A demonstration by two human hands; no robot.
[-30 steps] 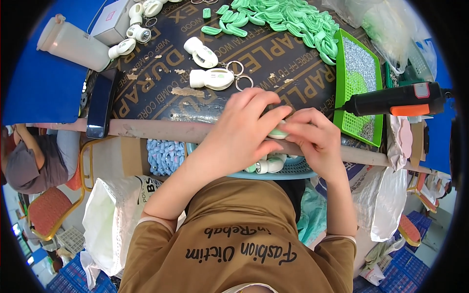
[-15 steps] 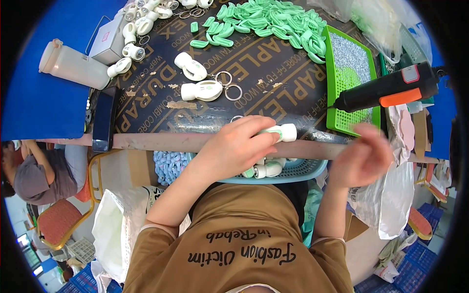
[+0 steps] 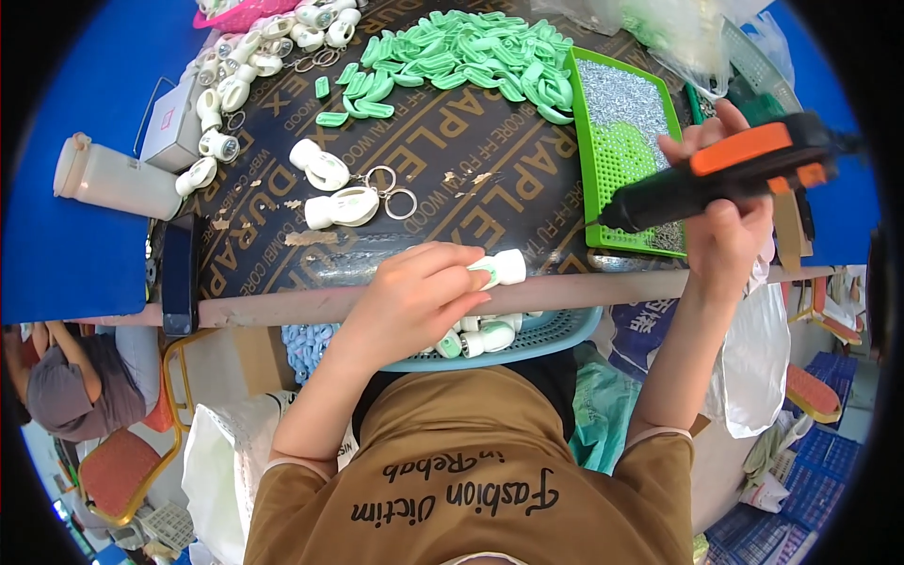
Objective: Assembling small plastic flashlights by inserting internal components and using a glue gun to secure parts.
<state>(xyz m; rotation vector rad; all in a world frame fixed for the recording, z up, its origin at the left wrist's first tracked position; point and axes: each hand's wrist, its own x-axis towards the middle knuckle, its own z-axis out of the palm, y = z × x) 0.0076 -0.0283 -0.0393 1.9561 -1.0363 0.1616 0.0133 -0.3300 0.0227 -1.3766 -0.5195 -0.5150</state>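
Observation:
My left hand (image 3: 414, 299) is closed around a small white and green keychain flashlight (image 3: 509, 267) at the table's near edge; its white head points right. On the right, my right hand (image 3: 730, 231) grips a black and orange electric screwdriver (image 3: 650, 200), thumb below and fingers over the top. The screwdriver's bit tip reaches the near left corner of a bright green tray (image 3: 590, 179), which holds many small silver screws (image 3: 621, 89). Two white keychain flashlights (image 3: 344, 208) with metal rings lie on the dark tabletop, beyond my left hand.
Green plastic parts (image 3: 471, 52) are heaped at the back. More white flashlights (image 3: 226, 89) line the back left, near a white box (image 3: 172, 127), a pale bottle (image 3: 118, 179) and a phone (image 3: 180, 273). A blue basket (image 3: 556, 339) of flashlights sits below the table edge.
My right hand, blurred and holding nothing half a second ago, has risen and taken hold of the screwdriver. My left hand keeps the flashlight. The whole view has shifted slightly.

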